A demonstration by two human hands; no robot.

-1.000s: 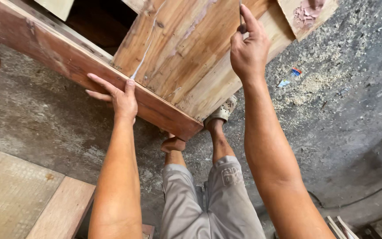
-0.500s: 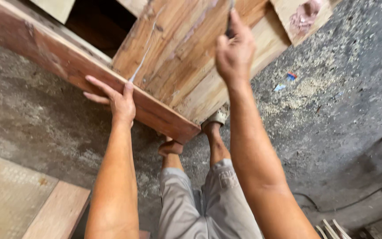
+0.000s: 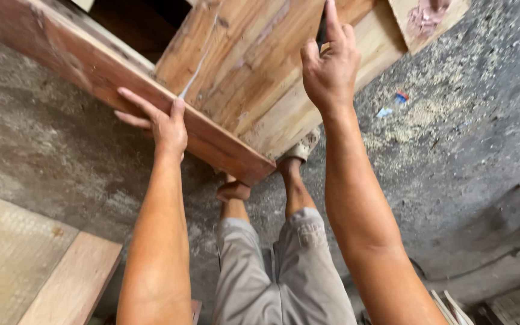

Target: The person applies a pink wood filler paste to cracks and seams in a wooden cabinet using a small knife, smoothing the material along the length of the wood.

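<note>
Hands reach forward on outstretched arms to a large reddish-brown wooden plank structure (image 3: 242, 72). Left hand (image 3: 164, 123) lies open, fingers spread, on its front edge board. Right hand (image 3: 331, 66) is clenched around a thin dark tool, forefinger extended. Below its corner stand sandalled feet (image 3: 299, 150); a slip could drop the structure onto them.

A single head-worn camera looks steeply down at close range, past outstretched forearms to a wooden panel (image 3: 248, 66) above legs and a sawdust-strewn concrete floor (image 3: 452, 150).
</note>
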